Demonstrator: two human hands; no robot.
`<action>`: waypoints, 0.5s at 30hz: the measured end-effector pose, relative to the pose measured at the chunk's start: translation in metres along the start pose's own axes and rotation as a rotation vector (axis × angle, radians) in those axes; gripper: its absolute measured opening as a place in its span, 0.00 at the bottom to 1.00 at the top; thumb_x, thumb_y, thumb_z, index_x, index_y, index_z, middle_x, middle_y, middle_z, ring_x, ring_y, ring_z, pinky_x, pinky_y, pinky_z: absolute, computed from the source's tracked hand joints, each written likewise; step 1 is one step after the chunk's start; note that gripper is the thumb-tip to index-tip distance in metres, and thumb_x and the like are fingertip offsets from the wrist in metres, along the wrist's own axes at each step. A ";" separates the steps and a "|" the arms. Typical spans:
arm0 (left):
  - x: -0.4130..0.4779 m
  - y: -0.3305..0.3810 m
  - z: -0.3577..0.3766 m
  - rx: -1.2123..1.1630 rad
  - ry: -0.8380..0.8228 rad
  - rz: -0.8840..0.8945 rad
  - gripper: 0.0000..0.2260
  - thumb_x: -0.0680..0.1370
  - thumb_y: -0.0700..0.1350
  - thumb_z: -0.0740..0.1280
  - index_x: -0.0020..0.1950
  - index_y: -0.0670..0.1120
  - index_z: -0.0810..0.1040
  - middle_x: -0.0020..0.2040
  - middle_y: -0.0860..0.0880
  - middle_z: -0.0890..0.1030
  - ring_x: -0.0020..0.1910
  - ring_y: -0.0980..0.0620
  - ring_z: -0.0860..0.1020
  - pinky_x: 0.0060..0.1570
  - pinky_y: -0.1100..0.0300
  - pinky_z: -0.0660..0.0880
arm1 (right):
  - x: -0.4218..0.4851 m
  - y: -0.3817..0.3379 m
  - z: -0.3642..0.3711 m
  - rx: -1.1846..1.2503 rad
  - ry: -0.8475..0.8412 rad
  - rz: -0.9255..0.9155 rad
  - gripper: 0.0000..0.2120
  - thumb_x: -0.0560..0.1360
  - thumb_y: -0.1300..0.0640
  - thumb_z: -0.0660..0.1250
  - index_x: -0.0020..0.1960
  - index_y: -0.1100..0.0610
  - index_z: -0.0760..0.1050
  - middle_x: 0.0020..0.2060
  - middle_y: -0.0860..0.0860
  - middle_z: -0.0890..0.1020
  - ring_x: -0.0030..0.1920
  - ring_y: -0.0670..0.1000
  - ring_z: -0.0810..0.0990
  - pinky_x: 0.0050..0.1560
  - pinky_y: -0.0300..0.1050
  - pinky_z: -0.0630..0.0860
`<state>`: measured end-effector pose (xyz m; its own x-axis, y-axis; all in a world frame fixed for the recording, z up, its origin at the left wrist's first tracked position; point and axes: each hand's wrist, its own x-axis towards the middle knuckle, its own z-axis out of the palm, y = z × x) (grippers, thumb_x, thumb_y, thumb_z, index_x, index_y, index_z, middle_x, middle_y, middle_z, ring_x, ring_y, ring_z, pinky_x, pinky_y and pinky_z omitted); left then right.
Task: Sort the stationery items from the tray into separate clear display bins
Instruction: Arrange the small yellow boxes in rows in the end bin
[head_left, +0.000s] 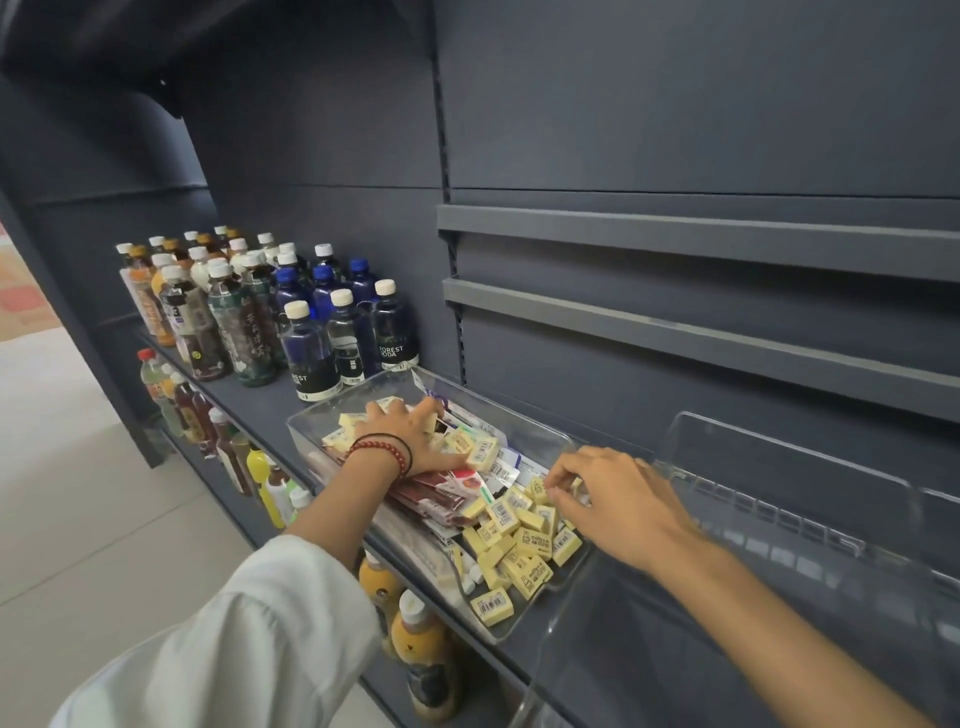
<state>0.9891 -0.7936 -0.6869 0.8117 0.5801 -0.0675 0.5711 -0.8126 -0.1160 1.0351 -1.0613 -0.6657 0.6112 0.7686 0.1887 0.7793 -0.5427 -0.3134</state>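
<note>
The tray (317, 447) lies lengthwise from 11 to 5 o'clock. The left hand (415, 441) spreads its fingers on erasers (524, 540). The right hand (618, 499), fingertips curled, hides any pinch.

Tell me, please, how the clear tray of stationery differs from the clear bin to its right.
The tray is heaped with yellow erasers and flat packets; the bin looks empty. The bin shows a row of slots inside; the tray's walls look plain. Both are clear plastic and sit on the same grey shelf.
</note>
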 end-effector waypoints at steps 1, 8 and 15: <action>0.001 0.000 0.000 0.010 0.019 0.016 0.41 0.65 0.77 0.58 0.72 0.58 0.57 0.69 0.43 0.68 0.66 0.37 0.64 0.63 0.45 0.67 | 0.001 0.001 0.001 0.007 -0.008 0.001 0.07 0.79 0.49 0.62 0.55 0.44 0.77 0.51 0.39 0.79 0.47 0.40 0.75 0.53 0.41 0.74; 0.005 0.008 0.006 -0.070 0.020 0.109 0.27 0.70 0.68 0.62 0.64 0.56 0.65 0.64 0.44 0.67 0.62 0.40 0.68 0.58 0.45 0.72 | 0.005 0.005 0.010 0.055 -0.045 0.019 0.07 0.78 0.47 0.64 0.55 0.43 0.77 0.51 0.38 0.79 0.46 0.40 0.74 0.51 0.40 0.73; 0.003 0.013 0.000 -0.074 0.084 0.111 0.27 0.71 0.65 0.66 0.63 0.51 0.66 0.58 0.45 0.72 0.50 0.44 0.77 0.47 0.53 0.77 | 0.005 0.007 0.013 0.058 -0.030 0.038 0.06 0.78 0.46 0.64 0.53 0.42 0.77 0.47 0.37 0.78 0.43 0.38 0.73 0.48 0.39 0.70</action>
<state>0.9991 -0.8027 -0.6889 0.8761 0.4822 0.0076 0.4821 -0.8753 -0.0391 1.0419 -1.0569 -0.6791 0.6354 0.7578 0.1483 0.7455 -0.5519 -0.3737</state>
